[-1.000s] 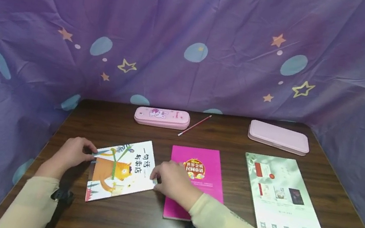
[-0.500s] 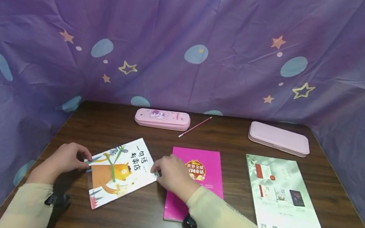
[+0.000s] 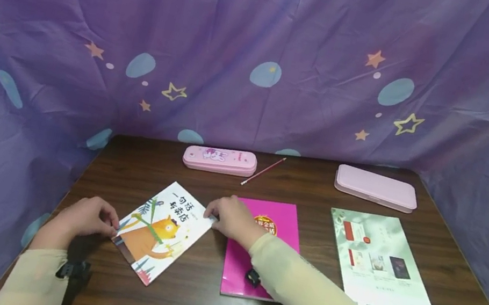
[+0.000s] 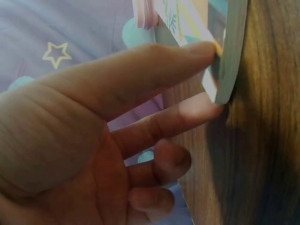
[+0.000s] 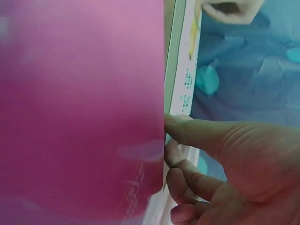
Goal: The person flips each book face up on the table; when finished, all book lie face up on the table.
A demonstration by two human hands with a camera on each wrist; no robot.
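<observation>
A white picture book point(image 3: 161, 233) with an orange bear on its cover lies slanted on the left part of the table. At its left corner my left hand point(image 3: 84, 219) pinches it; in the left wrist view the thumb lies on the cover and the index finger is at the edge point(image 4: 234, 56). My right hand point(image 3: 234, 221) pinches the book's right corner between thumb and fingers. That hand and its sleeve pass over a magenta book point(image 3: 238, 271), covering part of it.
A pale green book point(image 3: 382, 264) lies at the right. Behind are a pink pencil case point(image 3: 219, 160) with a rabbit, a red pencil point(image 3: 264, 171) and a plain pink case point(image 3: 376, 187). A purple curtain point(image 3: 226, 35) hangs around the table point(image 3: 178, 304).
The picture book has turned clockwise between my hands. Its top has swung left, its lower end has shifted right, and my right hand has moved slightly away from me while my left has come nearer.
</observation>
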